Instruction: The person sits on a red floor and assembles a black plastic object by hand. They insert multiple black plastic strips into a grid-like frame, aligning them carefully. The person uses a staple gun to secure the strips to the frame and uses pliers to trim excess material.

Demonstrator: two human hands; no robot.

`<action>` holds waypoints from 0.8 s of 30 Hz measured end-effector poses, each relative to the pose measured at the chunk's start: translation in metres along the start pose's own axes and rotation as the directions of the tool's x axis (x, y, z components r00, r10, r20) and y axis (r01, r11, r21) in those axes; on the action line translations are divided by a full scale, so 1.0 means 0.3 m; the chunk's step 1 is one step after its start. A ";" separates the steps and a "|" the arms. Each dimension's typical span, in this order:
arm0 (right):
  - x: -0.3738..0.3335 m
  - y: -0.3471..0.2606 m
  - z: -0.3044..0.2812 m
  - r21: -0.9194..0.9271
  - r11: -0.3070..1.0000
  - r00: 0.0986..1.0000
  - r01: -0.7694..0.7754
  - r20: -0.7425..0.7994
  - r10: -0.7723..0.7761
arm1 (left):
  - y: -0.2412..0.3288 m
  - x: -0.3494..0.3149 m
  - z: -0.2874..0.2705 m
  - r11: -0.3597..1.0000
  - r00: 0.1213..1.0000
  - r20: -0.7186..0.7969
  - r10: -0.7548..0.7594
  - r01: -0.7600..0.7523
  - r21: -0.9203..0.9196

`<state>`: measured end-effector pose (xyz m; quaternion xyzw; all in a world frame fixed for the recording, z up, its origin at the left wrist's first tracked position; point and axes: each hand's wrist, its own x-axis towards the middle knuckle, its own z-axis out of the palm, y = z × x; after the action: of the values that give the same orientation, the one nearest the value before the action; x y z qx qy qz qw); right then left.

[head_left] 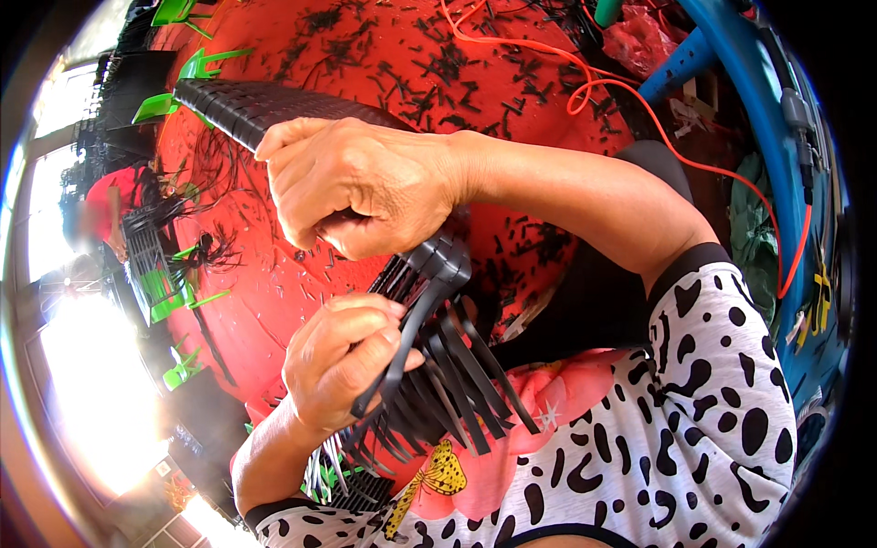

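A black basket woven from flat strips (274,100) stretches from my lap toward the upper left. Over its near edge lies my right hand (361,187), fingers curled closed around part of the weave; what sits inside the grip is hidden. Below it, my left hand (338,356) pinches a loose black strip (416,320) that bends down from the folded corner (443,260). Several uncut strip ends (466,365) fan out beside that hand, hanging toward my patterned shirt.
Short black scraps (320,46) litter the red floor sheet (265,301). An orange cable (681,142) curves past a blue plastic frame (772,87) on the right. At left, another person (105,210) holds dark woven work (151,251); green chairs (196,64) stand nearby.
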<state>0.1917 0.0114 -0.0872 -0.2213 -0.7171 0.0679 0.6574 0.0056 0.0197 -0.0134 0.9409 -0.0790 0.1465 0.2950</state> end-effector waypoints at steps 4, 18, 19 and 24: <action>-0.007 0.000 0.002 0.001 1.000 1.000 0.001 -0.010 -0.001 | 0.005 -0.017 -0.005 0.990 0.991 -0.033 -0.131 0.129 -0.063; -0.019 -0.026 0.001 -0.010 1.000 1.000 -0.023 0.002 0.023 | 0.024 0.058 0.000 0.977 0.921 0.341 0.187 -0.209 0.028; -0.020 -0.035 -0.005 -0.034 0.999 1.000 -0.025 0.015 0.025 | 0.020 0.078 -0.003 0.989 0.911 0.385 0.147 -0.137 -0.055; -0.025 -0.049 -0.004 -0.056 0.998 0.996 -0.023 0.081 0.027 | -0.025 0.087 0.040 0.891 0.948 0.318 0.025 0.123 -0.437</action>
<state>0.1899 -0.0050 -0.0882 -0.2452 -0.7422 0.0654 0.6203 0.0347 0.0172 -0.0185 0.8596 -0.1326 -0.0352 0.4922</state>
